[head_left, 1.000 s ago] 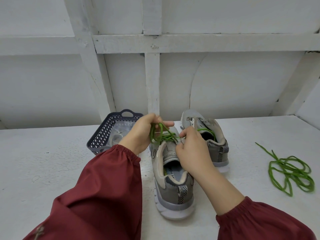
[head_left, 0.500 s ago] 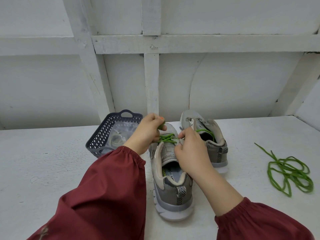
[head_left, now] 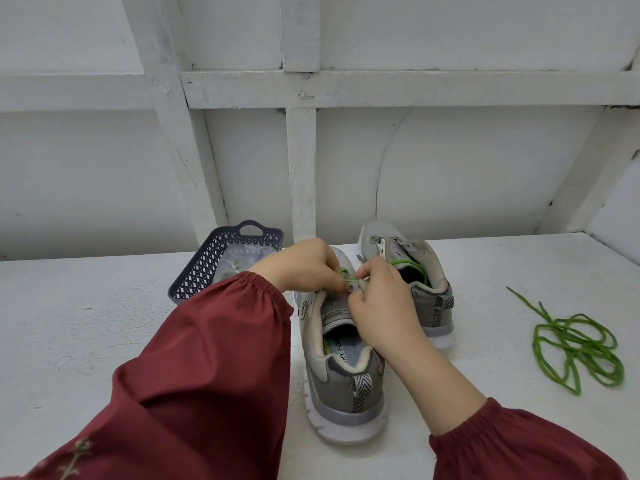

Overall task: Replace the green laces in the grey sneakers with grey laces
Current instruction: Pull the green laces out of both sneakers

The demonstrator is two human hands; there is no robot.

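Head view looks down on a white counter (head_left: 104,341). The near sneaker (head_left: 346,382), grey, stands between the person's forearms with its heel toward them. The far sneaker (head_left: 429,271) stands just beside it, behind and to the right, with a green strand (head_left: 405,263) lying across its opening.

Both hands meet over the near sneaker's tongue. The left hand (head_left: 304,265) has its fingers curled down, pinching the green lace (head_left: 346,276) at the eyelets. The right hand (head_left: 381,299) pinches the same lace between thumb and forefinger from the other side.

A loose green lace (head_left: 578,344) lies tangled on the counter, well apart to the right. A dark basket (head_left: 207,268) stands left of the sneakers, holding something pale in clear wrap; I cannot tell what it is.
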